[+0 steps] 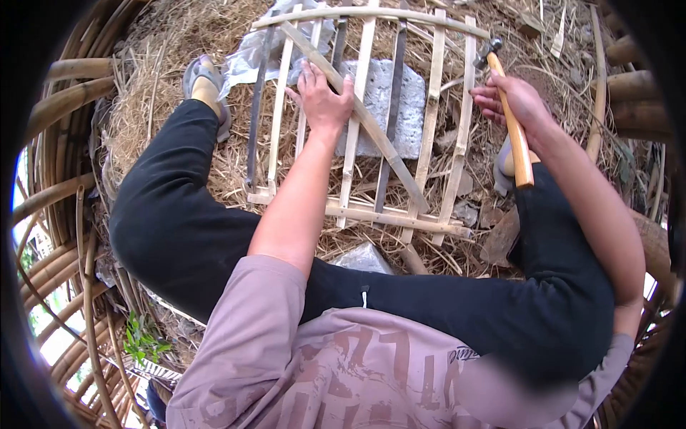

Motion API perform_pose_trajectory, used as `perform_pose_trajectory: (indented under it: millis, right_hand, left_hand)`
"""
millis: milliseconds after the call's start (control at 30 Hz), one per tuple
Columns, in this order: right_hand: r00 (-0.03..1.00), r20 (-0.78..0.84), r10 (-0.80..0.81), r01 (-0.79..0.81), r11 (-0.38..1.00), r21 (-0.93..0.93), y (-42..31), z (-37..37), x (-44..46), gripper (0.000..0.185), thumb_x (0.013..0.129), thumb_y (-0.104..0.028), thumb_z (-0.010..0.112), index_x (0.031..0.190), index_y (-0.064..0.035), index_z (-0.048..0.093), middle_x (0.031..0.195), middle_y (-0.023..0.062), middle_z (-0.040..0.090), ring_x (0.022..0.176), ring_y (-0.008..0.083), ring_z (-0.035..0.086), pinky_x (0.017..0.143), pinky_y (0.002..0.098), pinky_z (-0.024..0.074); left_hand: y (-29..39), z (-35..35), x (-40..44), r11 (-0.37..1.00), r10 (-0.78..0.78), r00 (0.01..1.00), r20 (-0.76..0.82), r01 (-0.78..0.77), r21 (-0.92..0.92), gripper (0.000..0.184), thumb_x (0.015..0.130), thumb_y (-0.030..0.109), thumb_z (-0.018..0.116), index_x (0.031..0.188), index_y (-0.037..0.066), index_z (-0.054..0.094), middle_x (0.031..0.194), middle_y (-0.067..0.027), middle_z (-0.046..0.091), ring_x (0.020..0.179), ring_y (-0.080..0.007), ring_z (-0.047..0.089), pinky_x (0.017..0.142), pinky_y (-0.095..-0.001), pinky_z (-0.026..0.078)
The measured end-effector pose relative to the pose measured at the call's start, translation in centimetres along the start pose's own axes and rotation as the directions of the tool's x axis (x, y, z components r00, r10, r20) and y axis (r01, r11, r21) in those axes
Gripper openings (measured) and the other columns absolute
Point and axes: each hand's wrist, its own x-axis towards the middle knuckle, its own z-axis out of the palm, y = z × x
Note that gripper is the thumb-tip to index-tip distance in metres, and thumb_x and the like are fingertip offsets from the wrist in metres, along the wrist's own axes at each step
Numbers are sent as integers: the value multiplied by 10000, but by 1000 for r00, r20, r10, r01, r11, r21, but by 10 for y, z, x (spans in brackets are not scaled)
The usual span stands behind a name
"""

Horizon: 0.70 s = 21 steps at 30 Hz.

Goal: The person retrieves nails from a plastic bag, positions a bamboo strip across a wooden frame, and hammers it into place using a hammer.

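Observation:
A frame of light and dark bamboo slats (360, 100) lies on straw between my legs, partly over a pale stone block (409, 107). One diagonal strip (386, 148) crosses the slats. My left hand (325, 100) rests on the upper part of that strip, fingers spread and pressing down on it. To the right of the frame, my right hand (516, 102) holds a hammer (516, 136) by its wooden handle near the metal head, with the head pointing up and away. Some of the right fingers are loosely extended beside the handle.
Clear plastic sheeting (250, 57) lies at the frame's upper left. Another stone (362, 259) sits just below the frame. Bamboo poles form curved walls on the left (78, 93) and right (632, 86). A green plant (145, 339) grows at the lower left.

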Motion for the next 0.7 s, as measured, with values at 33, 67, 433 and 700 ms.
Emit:
perform_pose_trajectory:
  millis: [33,67,433,700]
  right_hand:
    - [1000,2,-5,5,1000,6,-1,1,-1,364,1080,-279,405,1228,44,478,1096,131,688,903,142,690,747,273,584]
    - [1000,-9,13,-13,1000,19,0,0,0,344,1080,-271,401,1231,30,473,1090,130,690,888,147,690,738,275,584]
    - [999,-27,28,-27,998,50,2,-1,5,315,1071,-276,426,1205,5,471,1056,133,692,864,159,696,698,284,582]
    - [1000,-15,19,-19,998,54,4,-1,7,301,1071,-269,426,1204,-2,469,1059,134,691,863,159,695,696,284,584]
  left_hand:
    - [1,-1,0,1000,-3,1000,0,3,8,883,860,525,582,1450,-109,409,1572,-240,337,1454,-353,321,1200,-643,35]
    - [0,-1,0,1000,-4,1000,1,4,14,881,860,524,582,1452,-104,410,1573,-234,339,1456,-349,317,1199,-644,35]
    - [22,-21,-5,962,-177,984,30,167,216,862,835,608,569,1505,82,434,1546,-212,338,1388,-400,325,1122,-608,229]
    - [24,-25,-3,959,-208,976,59,192,207,874,822,605,597,1495,71,439,1443,-226,419,1311,-386,405,1054,-585,316]
